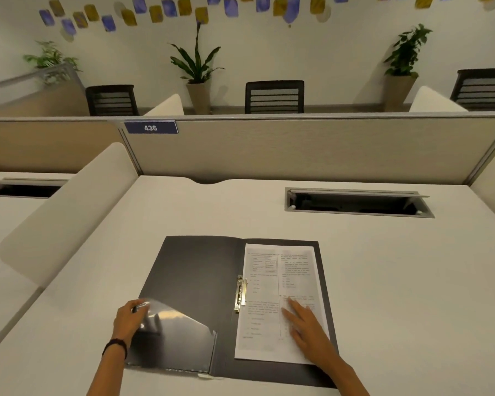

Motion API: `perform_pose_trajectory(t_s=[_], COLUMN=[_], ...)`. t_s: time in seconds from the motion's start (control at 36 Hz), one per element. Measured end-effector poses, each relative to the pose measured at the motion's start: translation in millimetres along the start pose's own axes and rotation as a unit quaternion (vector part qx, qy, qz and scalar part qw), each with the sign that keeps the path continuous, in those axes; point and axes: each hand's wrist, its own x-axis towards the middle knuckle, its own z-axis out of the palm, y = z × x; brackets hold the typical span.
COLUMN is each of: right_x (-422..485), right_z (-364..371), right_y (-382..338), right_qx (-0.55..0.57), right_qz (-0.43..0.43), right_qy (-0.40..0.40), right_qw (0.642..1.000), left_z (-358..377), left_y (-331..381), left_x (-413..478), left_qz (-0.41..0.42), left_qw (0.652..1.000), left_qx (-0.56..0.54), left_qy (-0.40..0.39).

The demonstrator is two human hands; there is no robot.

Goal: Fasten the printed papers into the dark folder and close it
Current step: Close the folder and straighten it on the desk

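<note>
**Open folder on a desk, one hand on each half**

A person works at a pale desk [383, 281]; the dark folder [195, 270] lies open before them, with the printed papers [269, 281] on its right half, their margin against the metal clip [240, 292] at the spine. The right hand [306, 327] lies flat on the sheets, fingers straight and spread, pressing down; the clip sits just inward of its fingertips. The left hand [129, 318] curls round the left cover's outer edge, beside a clear pocket [172, 332]. I cannot tell whether the clip is latched. Closing looks near: lift the gripped cover over in one arc; slide the pressing hand out toward the near edge. Bare desk lies outward of both hands; a padded divider [60, 218] stands well clear of the gripping hand.
</note>
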Motion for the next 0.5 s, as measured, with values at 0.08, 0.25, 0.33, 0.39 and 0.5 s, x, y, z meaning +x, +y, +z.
perform_pose_trajectory(t_s=[0.08, 0.25, 0.33, 0.39, 0.5], right_x=[-1, -5, -3, -1, -2], right_z=[-9, -28, -37, -45, -63], right_y=[1, -8, -14, -21, -42], right_qx=[0.063, 0.181, 0.181, 0.171, 0.157], right_qz=[0.01, 0.069, 0.103, 0.115, 0.103], right_qy=[-0.02, -0.027, -0.048, -0.054, -0.045], right_qw=[0.998, 0.981, 0.977, 0.977, 0.981], left_z=[-1, -20, -37, -49, -67], left_y=[0, 16, 33, 46, 77], left_x=[-1, -7, -15, -26, -54], left_qz=[-0.008, 0.011, 0.053, 0.087, 0.16], left_qw=[1.0, 0.997, 0.994, 0.991, 0.983], left_qx=[-0.022, -0.069, -0.077, -0.082, -0.084], left_qy=[0.01, 0.033, 0.055, 0.056, 0.016])
